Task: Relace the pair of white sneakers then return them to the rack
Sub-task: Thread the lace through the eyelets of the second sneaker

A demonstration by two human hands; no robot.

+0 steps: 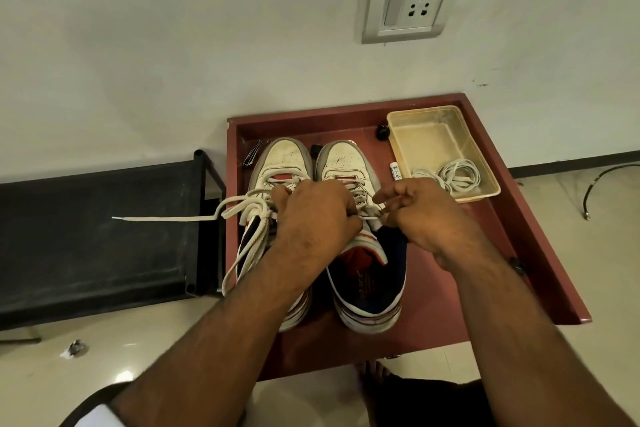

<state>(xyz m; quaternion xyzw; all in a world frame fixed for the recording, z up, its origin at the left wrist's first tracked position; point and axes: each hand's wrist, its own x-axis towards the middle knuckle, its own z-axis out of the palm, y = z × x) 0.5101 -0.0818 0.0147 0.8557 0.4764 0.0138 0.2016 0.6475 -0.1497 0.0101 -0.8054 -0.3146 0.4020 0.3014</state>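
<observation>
Two bare forearms reaching in from the lower edge, both hands over the laces of the right sneaker [360, 215]. Left hand [313, 215] curled, pinching the white lace [369, 217] of that shoe at the upper eyelets. Right hand [427, 215] just beside it, fingers bent around the same lace from the other side, forefinger stretched toward the left hand. Right sneaker white with scuffed toe, red and navy lining, tongue pulled open. Left sneaker [277, 170] touching it, side by side, toes toward the wall, its loose lace [166, 218] trailing out over a black bench [93, 236]. Both shoes on a reddish-brown tray table [485, 236]. In the far right corner, a clear plastic box [436, 135] holding a coiled white cable [457, 178].
</observation>
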